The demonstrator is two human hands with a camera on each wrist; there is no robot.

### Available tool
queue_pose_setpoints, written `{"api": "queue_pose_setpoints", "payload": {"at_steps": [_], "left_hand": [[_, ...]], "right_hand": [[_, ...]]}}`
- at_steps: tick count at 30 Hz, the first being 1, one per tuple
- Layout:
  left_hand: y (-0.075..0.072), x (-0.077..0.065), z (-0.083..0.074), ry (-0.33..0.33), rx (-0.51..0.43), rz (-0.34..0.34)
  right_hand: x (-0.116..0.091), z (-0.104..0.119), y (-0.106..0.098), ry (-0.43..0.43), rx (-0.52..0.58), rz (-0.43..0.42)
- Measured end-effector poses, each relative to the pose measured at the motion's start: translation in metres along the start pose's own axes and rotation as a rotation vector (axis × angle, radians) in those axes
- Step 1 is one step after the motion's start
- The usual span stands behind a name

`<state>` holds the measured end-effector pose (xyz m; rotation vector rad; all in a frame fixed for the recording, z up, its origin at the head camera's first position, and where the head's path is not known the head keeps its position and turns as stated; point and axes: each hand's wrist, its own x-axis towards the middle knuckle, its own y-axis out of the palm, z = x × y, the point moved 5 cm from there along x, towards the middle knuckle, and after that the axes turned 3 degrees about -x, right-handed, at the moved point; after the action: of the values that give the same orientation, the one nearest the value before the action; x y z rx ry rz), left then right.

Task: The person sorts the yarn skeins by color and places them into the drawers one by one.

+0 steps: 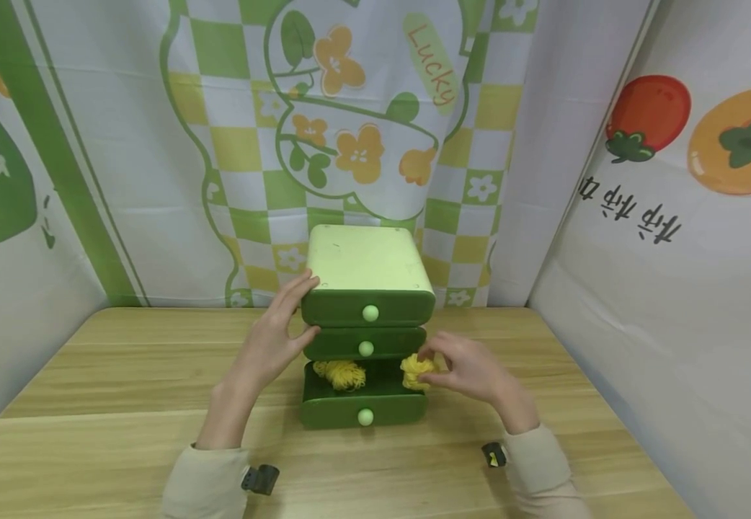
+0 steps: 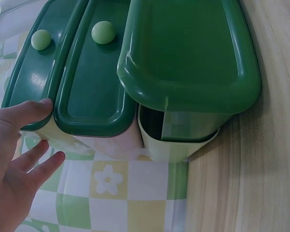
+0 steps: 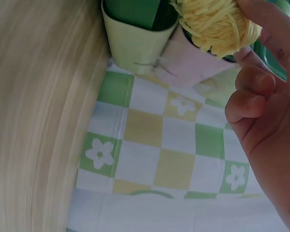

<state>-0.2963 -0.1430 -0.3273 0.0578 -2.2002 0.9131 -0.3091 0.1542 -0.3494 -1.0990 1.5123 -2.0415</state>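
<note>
A small cabinet with a pale green top (image 1: 369, 259) has three dark green drawers. Its bottom drawer (image 1: 323, 412) is pulled out, with a bundle of yellow yarn (image 1: 341, 375) in its left part. Between thumb and fingers, my right hand (image 1: 473, 366) pinches a second yellow yarn bundle (image 3: 217, 24) at that drawer's right end. My left hand (image 1: 270, 344) rests against the cabinet's left side, fingers extended near the top edge. In the left wrist view, the left thumb touches the edge of the top drawer (image 2: 34, 72).
The cabinet stands on a wood-grain table (image 1: 122, 389). Behind it hangs a green and yellow checkered curtain (image 1: 233, 151). A white curtain with fruit prints (image 1: 648, 119) hangs at the right. Light green round knobs (image 1: 370, 313) stick out from the drawer fronts.
</note>
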Motion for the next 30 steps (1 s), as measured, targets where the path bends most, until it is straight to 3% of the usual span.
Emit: {"api": "queue_pose_setpoints", "payload": {"at_steps": [14,30], "left_hand": [[0.001,0.000,0.002,0.005,0.001,-0.006],[0.002,-0.001,0.002,-0.012,-0.009,0.000]], "right_hand": [[0.005,0.008,0.012,0.019,-0.049,0.036],[0.007,0.013,0.012,-0.028,-0.055,0.031]]}}
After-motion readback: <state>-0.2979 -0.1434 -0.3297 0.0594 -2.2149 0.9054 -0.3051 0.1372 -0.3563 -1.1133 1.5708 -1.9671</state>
